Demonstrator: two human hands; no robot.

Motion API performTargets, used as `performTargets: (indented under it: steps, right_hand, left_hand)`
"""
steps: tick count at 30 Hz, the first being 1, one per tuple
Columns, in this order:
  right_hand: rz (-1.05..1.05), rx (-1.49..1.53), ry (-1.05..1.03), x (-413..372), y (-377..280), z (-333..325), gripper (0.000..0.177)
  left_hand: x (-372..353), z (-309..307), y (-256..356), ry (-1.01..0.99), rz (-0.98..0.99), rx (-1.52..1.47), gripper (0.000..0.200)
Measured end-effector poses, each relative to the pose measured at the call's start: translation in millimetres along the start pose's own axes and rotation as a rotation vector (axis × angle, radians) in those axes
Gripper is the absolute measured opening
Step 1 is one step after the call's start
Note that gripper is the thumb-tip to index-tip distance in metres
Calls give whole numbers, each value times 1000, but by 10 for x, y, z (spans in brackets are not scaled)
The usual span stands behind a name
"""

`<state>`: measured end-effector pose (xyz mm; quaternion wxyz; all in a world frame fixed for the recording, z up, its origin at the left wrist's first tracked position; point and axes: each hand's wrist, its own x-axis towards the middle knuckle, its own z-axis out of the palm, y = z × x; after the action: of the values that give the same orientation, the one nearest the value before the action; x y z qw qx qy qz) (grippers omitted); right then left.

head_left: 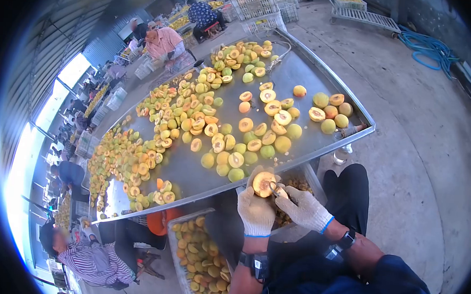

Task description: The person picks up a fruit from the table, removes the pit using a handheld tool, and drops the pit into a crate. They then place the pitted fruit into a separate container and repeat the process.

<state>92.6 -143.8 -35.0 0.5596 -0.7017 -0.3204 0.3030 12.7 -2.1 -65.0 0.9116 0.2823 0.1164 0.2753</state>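
My left hand (pixel 256 213), in a white knitted glove with a blue cuff, is closed around a halved peach (pixel 264 183), its cut face turned up. My right hand (pixel 306 208), in a matching glove, grips a small pitting tool with a curved metal loop (pixel 272 185). The loop rests at the edge of the cut face, by the pit cavity. Both hands are just off the near edge of the metal table (pixel 293 154). Below them, a bin (pixel 314 183) holds small brown pieces, partly hidden by my hands.
Whole and halved peaches (pixel 236 159) spread over the table, with a long pile (pixel 179 109) to the left. A crate of peaches (pixel 200 254) stands beside my legs. Two people work at the table's left side. A blue hose (pixel 427 48) lies at the upper right.
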Motion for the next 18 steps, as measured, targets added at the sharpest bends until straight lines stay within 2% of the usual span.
performTargets:
  steps: [4,6,7,9,12,13,15,18]
  right_hand:
    - [-63,-63,71,-12,6,66,38]
    - [-12,-208,52,-31,-22,76,40]
    - [-12,-212,50,-33,-29,85,40]
    - [58,-236,21,-33,-36,100,55]
    - [45,-299,-12,-27,52,154,63]
    - [47,-302,-16,-36,71,171,63]
    - [-5,-299,46,-47,98,204,44]
    - [19,-340,-19,-23,129,172,44]
  left_hand:
    - [-63,76,-95,11,70,-1,62]
    - [-40,95,-109,156,57,34,49]
    - [-33,106,-121,157,58,30,49]
    - [-12,130,-151,236,18,91,40]
    - [2,189,-186,342,40,84,39]
    - [-1,215,-185,346,40,81,39]
    - [-10,283,-162,405,23,113,40]
    - [-8,229,-190,351,7,201,46]
